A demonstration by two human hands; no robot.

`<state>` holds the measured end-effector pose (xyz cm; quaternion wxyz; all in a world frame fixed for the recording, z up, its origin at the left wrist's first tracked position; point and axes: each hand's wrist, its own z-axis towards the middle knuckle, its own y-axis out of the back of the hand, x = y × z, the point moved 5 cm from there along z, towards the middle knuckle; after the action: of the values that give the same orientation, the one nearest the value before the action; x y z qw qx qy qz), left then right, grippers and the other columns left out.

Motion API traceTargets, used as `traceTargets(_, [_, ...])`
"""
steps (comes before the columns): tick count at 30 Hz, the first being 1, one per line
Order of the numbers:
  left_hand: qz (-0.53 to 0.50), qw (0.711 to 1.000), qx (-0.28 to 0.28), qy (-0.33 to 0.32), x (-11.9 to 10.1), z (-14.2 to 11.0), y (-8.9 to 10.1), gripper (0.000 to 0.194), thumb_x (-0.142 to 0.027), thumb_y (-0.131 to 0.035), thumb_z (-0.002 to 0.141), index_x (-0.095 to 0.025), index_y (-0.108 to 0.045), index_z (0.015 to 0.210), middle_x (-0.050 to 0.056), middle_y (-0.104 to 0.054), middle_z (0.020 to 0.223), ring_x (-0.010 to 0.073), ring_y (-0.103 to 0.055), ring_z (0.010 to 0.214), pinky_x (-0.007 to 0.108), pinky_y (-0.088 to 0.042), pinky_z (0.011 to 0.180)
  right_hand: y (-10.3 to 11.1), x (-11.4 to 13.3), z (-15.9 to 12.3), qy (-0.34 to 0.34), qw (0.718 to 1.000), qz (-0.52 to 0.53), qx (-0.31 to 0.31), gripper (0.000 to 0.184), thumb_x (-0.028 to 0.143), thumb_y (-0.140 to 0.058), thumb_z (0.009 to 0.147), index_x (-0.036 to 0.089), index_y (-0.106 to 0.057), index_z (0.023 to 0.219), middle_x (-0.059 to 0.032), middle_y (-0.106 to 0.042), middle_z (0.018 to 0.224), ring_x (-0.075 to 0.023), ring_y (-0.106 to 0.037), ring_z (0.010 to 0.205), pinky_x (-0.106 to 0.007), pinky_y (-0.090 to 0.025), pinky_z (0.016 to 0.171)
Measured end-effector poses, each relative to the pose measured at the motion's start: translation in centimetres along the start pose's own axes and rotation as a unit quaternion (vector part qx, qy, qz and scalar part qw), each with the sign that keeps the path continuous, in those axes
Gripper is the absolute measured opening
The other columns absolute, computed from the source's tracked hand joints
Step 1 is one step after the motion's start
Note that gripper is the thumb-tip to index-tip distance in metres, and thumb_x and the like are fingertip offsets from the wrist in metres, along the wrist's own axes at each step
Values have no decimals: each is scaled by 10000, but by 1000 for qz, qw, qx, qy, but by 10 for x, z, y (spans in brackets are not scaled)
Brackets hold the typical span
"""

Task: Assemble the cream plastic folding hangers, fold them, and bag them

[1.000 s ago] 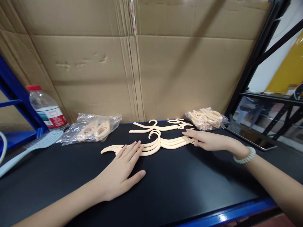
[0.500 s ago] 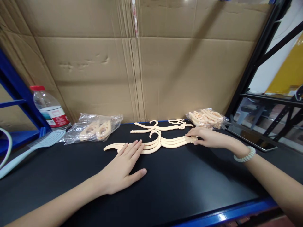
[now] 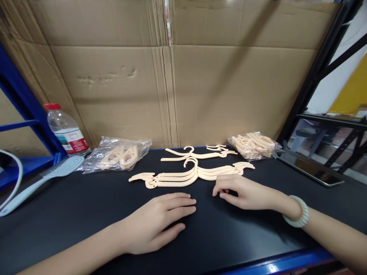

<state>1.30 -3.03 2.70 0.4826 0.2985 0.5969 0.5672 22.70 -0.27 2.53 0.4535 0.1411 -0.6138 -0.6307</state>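
Note:
Cream folding clothes hangers (image 3: 177,178) lie spread out and nested together on the black tabletop, their hooks toward the back. My left hand (image 3: 160,219) rests in front of their left half, fingers stretched out, holding nothing. In front of the right half is my right hand (image 3: 243,191), its fingers loosely curled and the thumb apart from them. Nothing shows in its grasp; its back overlaps the lower edge of the hangers in view. Farther back lies another cream hanger (image 3: 206,155), with small loose cream pieces (image 3: 216,147) near its right end.
Clear bags of cream hanger parts lie at the back left (image 3: 117,156) and back right (image 3: 255,145). A bottle (image 3: 69,131) and a light blue hairbrush (image 3: 46,179) are on the left. A dark tablet-like device (image 3: 309,168) lies right. Cardboard (image 3: 200,88) stands behind.
Both hands have left the front hangers and come back toward me, the right also moving left. The hangers' end pieces on both sides are now uncovered. The view has shifted slightly.

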Motion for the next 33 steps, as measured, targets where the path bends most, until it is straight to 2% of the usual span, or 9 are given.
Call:
traceTargets(4, [-13, 1000, -5, 7, 1, 2, 2, 439, -214, -452, 927, -250, -478, 1363, 50, -510, 1405, 228, -459, 1302, 403, -420, 1073, -6, -2, 2, -7, 1000, 14, -7, 183, 120, -498, 863, 182, -627, 976, -27, -613, 853, -134, -542, 741, -258, -457, 698])
traceTargets(12, [-31, 999, -14, 16, 2, 1, 2, 450, -209, -475, 916, -280, -480, 1360, 34, -513, 1403, 230, -471, 1292, 399, -420, 1073, -6, -1, 0, -4, 1000, -7, -15, 199, 107, -480, 857, 188, -606, 987, -23, -605, 838, -140, -540, 738, -267, -445, 710])
traceTargets(33, [-39, 999, -6, 21, 4, 1, 0, 448, -190, -487, 905, -273, -487, 1345, 36, -512, 1400, 223, -450, 1305, 383, -395, 1096, -11, -1, 1, -6, 1000, -8, -28, 182, 125, -449, 890, 190, -601, 968, -37, -631, 870, -152, -567, 769, -282, -452, 715])
